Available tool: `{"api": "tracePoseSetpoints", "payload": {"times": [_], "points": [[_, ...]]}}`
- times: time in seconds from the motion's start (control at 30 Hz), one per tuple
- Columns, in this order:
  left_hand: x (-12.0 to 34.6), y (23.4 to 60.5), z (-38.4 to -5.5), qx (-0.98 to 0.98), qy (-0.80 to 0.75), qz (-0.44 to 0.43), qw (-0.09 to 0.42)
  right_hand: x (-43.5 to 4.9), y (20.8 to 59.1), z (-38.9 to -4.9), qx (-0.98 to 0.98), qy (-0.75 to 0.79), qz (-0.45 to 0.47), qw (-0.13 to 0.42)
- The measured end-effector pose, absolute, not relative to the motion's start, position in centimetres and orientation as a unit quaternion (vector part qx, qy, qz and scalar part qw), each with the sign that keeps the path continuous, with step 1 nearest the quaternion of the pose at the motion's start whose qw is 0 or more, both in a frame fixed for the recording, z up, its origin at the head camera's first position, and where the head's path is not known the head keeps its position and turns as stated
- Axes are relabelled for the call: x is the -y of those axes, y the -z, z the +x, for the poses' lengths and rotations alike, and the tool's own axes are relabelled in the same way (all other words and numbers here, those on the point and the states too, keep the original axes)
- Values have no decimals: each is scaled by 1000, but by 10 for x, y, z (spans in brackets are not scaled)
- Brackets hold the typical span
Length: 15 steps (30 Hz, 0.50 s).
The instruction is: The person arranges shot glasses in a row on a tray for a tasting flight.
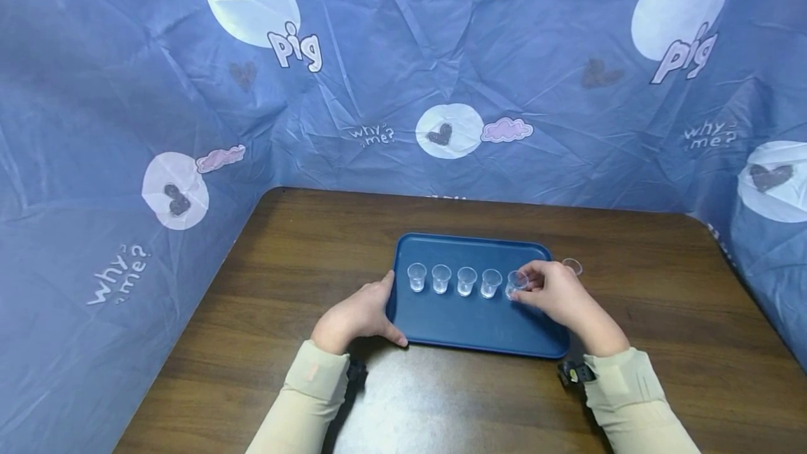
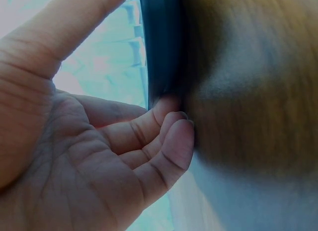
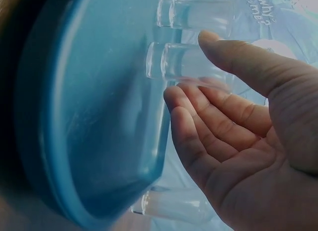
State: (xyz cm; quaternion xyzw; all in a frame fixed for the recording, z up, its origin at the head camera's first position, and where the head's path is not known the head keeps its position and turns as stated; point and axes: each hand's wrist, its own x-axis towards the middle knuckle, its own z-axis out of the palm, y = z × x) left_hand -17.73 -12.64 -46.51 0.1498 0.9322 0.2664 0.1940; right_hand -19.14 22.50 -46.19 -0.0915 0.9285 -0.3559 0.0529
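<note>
A blue tray point(image 1: 466, 328) lies on the wooden table, with several small clear cups standing upright across it in a row. My left hand point(image 1: 361, 310) holds the tray's near left corner, the thumb along the front edge and the fingers at the left side. In the left wrist view those fingers point(image 2: 171, 144) bend against the tray's edge point(image 2: 161, 47). At the row's right end, my right hand point(image 1: 560, 294) holds a clear cup point(image 1: 515, 284). The right wrist view has the thumb on one side of this cup point(image 3: 186, 62) and the fingers on the other.
Just off the tray's right side stands another clear cup point(image 1: 572, 263), partly hidden behind the right hand. The wooden table point(image 1: 315, 230) extends around the tray. A blue printed cloth point(image 1: 378, 90) hangs behind it and along the sides.
</note>
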Motion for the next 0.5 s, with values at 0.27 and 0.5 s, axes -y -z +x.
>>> {"api": "tracePoseSetpoints", "payload": {"times": [0.27,0.5], "points": [[127,468,-178,-934,-262,151,190,-232,454,-187,-923,370,-95,40],[127,470,-180,-934,-264,154,188,-244,442,-180,-919,379,-104,21]]}}
